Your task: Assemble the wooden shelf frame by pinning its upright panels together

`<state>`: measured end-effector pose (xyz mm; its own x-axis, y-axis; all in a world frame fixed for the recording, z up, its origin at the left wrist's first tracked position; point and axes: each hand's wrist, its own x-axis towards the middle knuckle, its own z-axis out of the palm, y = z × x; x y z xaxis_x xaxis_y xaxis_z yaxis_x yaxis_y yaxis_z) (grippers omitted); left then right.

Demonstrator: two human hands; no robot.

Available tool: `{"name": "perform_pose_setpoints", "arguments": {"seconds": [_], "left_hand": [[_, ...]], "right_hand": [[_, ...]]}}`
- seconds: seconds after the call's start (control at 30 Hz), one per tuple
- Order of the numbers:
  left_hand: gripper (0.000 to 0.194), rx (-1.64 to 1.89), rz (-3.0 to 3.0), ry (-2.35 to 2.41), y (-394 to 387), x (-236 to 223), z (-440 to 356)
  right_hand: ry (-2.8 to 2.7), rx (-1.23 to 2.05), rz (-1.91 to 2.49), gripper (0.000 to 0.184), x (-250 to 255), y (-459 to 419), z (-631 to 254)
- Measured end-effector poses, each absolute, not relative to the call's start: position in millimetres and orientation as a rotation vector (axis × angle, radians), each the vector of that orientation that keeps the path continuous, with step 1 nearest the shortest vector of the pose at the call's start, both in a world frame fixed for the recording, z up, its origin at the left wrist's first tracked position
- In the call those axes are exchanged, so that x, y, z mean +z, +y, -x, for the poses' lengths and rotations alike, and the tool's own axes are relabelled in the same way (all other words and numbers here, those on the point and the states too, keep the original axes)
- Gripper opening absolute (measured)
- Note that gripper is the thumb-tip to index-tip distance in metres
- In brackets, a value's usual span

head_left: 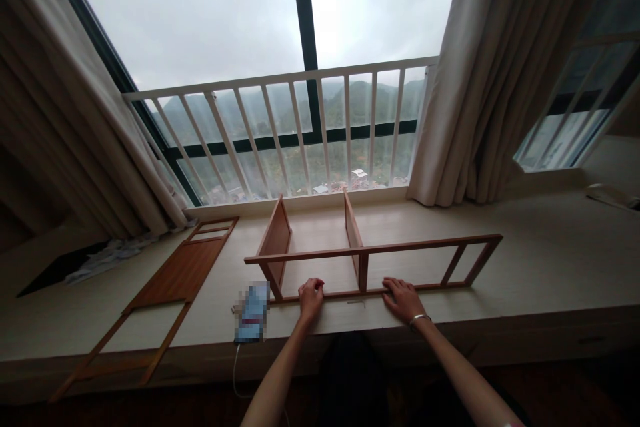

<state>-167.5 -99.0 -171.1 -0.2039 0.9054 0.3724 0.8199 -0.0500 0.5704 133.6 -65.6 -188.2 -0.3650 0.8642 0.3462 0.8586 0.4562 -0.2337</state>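
Observation:
A brown wooden frame (435, 245) stands on its long edge on the pale window ledge, with two upright wooden panels reaching back from it. My left hand (311, 299) is at its lower rail, near the left panel (278, 240). Its fingers are curled together, and whatever they may hold is too small to make out. Fingers extended, my right hand (401, 297) rests on the same rail, right of the middle panel (353, 230); a bracelet circles the wrist. A small thin bent metal piece (356, 301) lies on the ledge between my hands.
A second wooden frame with a panel (175, 270) lies flat at left, overhanging the front edge. A phone (253, 313) with a white cable lies near the edge. Behind are a white railing (280, 83), a window and curtains (450, 80).

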Motion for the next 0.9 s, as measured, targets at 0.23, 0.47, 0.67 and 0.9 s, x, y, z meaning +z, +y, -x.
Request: {"name": "perform_pose_setpoints", "arguments": {"seconds": [0.23, 0.47, 0.67, 0.9], "left_hand": [[0.017, 1.046, -1.942, 2.085, -107.1, -168.6, 173.2], [0.019, 1.120, -1.962, 2.126, -115.9, -171.8, 170.9], [0.019, 1.223, -1.952, 2.169, -120.0, -175.7, 171.7], [0.020, 1.201, -2.001, 2.133, -125.2, -175.3, 169.4]], "right_hand": [[-2.294, 0.009, 1.451, 0.036, -187.0, -66.7, -133.9], [-2.287, 0.019, 1.445, 0.035, -187.7, -66.7, -133.8], [-2.291, 0.031, 1.435, 0.034, -191.0, -66.0, -134.8], [-2.278, 0.010, 1.430, 0.035, -192.3, -67.2, -135.7]]}}
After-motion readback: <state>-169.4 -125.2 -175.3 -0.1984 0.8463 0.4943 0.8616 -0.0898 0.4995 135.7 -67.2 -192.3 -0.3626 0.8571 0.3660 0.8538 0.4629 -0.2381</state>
